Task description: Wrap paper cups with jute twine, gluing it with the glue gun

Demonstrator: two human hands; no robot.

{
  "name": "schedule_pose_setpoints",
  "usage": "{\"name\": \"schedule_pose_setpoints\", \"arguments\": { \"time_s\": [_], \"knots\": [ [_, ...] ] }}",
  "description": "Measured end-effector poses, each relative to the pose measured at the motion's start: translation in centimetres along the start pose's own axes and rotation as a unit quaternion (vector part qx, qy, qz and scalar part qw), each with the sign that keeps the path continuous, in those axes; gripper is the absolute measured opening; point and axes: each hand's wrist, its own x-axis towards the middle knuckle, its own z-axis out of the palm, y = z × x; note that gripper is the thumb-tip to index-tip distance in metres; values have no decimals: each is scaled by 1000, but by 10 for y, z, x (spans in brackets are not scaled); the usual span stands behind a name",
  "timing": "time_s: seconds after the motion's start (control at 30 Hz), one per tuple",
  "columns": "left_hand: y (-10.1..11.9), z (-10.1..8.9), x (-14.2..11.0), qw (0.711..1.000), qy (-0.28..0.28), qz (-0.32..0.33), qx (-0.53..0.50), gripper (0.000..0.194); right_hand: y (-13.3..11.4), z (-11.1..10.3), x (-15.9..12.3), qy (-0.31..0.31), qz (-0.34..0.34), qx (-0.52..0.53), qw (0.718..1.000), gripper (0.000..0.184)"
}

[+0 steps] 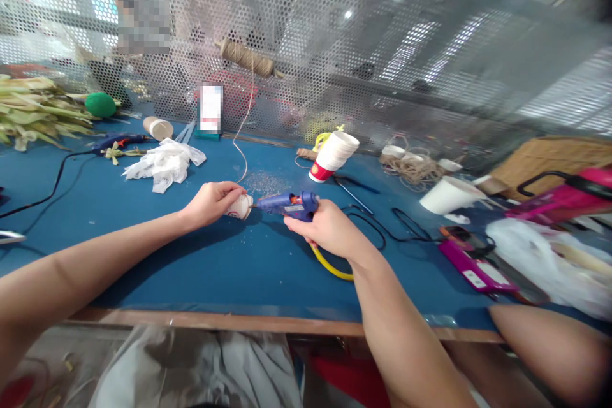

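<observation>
My left hand (213, 203) is closed around a small white paper cup (240, 206) with red print, tilted on its side just above the blue tabletop (201, 274). In my right hand (326, 224) is a blue hot glue gun (289, 204), its nozzle pointing left and close to the cup's rim. Whether the nozzle touches the cup I cannot tell. A thin twine (245, 153) runs down from a spool (247, 57) on the mesh panel to the cup by my left fingers.
Stacked paper cups (335, 154) stand behind my right hand. White crumpled cloth (167, 162), another glue gun (119, 142) and corn husks (38, 108) lie left. To the right are a purple power strip (478, 268), black cables and a plastic bag (549, 261). Another person's limb (549, 344) shows lower right.
</observation>
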Motion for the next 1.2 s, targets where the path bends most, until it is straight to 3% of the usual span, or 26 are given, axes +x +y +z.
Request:
{"name": "schedule_pose_setpoints", "arguments": {
  "time_s": [0.23, 0.43, 0.8, 1.2],
  "knots": [
    [-1, 0, 0, 1000, 2, 2, -1, 39, 1, 1, 1, 30, 2, -4, 1000, 21],
    [-3, 1, 0, 1000, 0, 8, 1, 39, 1, 0, 1, 5, -1, 2, 1000, 20],
    [0, 0, -3, 999, 0, 31, 10, 40, 1, 1, 6, 38, 4, -3, 999, 21],
    [2, 0, -4, 999, 3, 31, 19, 38, 0, 2, 9, 31, 9, 12, 999, 20]
  ]
}}
